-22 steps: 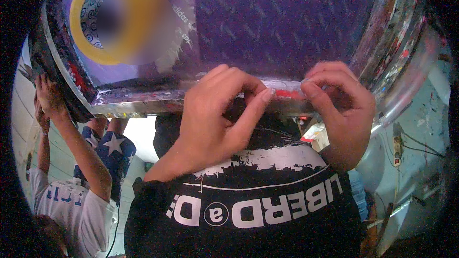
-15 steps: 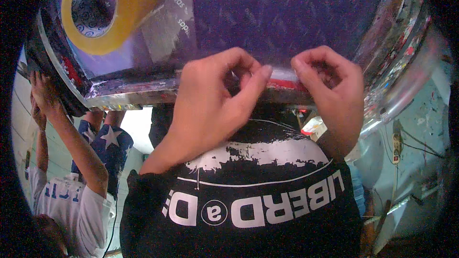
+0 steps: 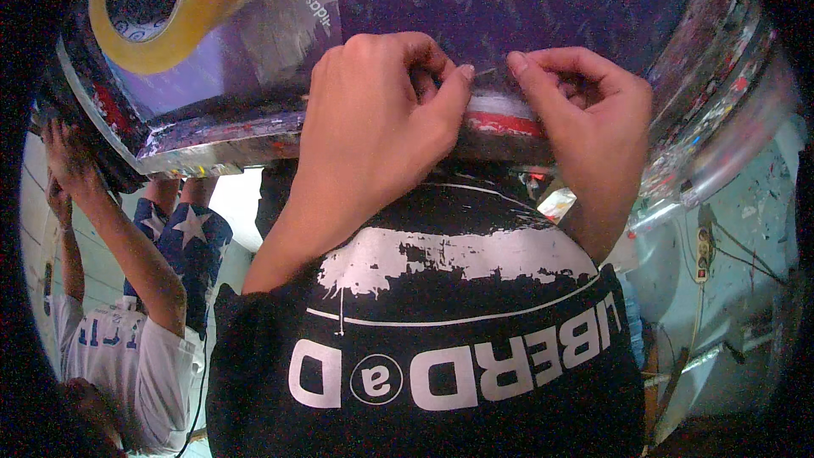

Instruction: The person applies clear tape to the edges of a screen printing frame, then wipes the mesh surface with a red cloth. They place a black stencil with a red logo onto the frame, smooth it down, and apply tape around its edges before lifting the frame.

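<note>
Both my hands hover at the near edge of a purple sheet-like surface [image 3: 509,0] with faint pale marks. My left hand [image 3: 369,110] has its fingers curled and its thumb against the index finger in a pinch. To its right, my right hand [image 3: 598,114] is pinched in the same way, its fingertips pointing at the left ones across a small gap. Whatever lies between the fingertips is too small or thin to make out. Just below that gap runs the paint-stained near rim [image 3: 229,136], with a red patch [image 3: 504,124] on it.
A roll of yellowish tape [image 3: 136,55] lies at the far left, beside a greyish see-through piece [image 3: 292,30]. At the left another person [image 3: 127,356] in a white shirt reaches to the paint-stained side edge. A power strip [image 3: 703,254] hangs at the right.
Both hands have shifted slightly away from me over the purple surface, still pinched and a similar distance apart. The whole view has tipped a little, so rim and tape roll sit higher.
</note>
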`<state>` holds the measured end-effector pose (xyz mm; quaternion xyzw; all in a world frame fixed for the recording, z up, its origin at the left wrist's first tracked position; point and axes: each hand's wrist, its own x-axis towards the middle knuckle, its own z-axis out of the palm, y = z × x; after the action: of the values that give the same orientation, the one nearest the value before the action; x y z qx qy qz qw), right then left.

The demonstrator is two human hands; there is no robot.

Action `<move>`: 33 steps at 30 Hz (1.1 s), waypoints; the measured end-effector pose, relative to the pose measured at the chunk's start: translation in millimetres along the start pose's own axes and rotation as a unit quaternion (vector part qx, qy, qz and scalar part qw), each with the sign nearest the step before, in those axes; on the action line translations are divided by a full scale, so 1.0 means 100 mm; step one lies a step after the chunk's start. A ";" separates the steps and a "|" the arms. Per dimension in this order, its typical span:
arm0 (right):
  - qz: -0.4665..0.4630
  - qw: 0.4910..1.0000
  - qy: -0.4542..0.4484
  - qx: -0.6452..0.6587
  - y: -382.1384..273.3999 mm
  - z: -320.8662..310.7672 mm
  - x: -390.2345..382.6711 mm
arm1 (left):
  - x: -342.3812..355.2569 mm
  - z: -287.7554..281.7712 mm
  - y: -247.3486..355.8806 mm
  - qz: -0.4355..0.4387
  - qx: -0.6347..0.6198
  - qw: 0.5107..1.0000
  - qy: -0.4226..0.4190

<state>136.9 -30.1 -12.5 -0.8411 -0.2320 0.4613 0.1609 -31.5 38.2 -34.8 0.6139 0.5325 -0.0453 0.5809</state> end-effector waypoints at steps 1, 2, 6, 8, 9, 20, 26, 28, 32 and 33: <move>-0.004 1.000 0.001 -0.005 -0.01 0.00 0.01 | 0.00 -0.01 -0.01 0.000 -0.001 1.000 -0.002; -0.009 1.000 0.001 -0.010 -0.01 0.01 0.01 | 0.01 -0.01 -0.01 0.001 -0.002 1.000 -0.004; 0.001 1.000 0.012 -0.028 -0.01 0.03 0.00 | 0.06 0.01 -0.08 0.000 -0.008 1.000 -0.017; -0.002 1.000 0.004 -0.024 -0.04 -0.02 0.00 | 0.02 0.00 0.02 -0.019 -0.004 1.000 -0.014; -0.001 1.000 0.009 -0.024 -0.05 -0.01 0.00 | 0.03 -0.01 0.01 -0.015 -0.003 1.000 -0.012; -0.012 0.999 0.028 -0.039 0.01 0.08 0.03 | 0.10 0.01 -0.13 0.014 0.003 1.000 -0.021; -0.019 0.999 0.013 -0.033 -0.04 0.00 0.02 | 0.03 0.01 -0.03 0.008 0.004 1.000 -0.007; -0.021 0.999 0.015 -0.039 -0.05 0.00 0.02 | 0.03 0.01 -0.04 0.013 0.012 1.000 -0.003; -0.017 0.997 0.042 -0.057 -0.01 0.08 0.03 | 0.13 0.01 -0.11 0.044 0.044 0.998 -0.006; -0.024 0.997 0.040 -0.061 0.00 0.08 0.04 | 0.12 0.02 -0.11 0.034 0.047 0.998 -0.003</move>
<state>131.8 -27.4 -20.2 -0.8614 -0.2733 0.4081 0.1296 -33.0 41.3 -50.9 0.6582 0.5063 -0.0523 0.5546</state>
